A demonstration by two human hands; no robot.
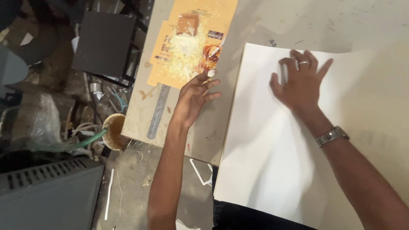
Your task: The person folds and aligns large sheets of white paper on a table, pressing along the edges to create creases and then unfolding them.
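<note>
On white sheet (272,145), right hand (300,83) flat.

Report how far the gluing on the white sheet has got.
Done: white paste sits heaped on the flattened orange carton. In hand: the left hand carries a dab of white paste on a fingertip, while the right hand presses flat on the large white sheet. Left: the sheet shows no paste yet.
</note>
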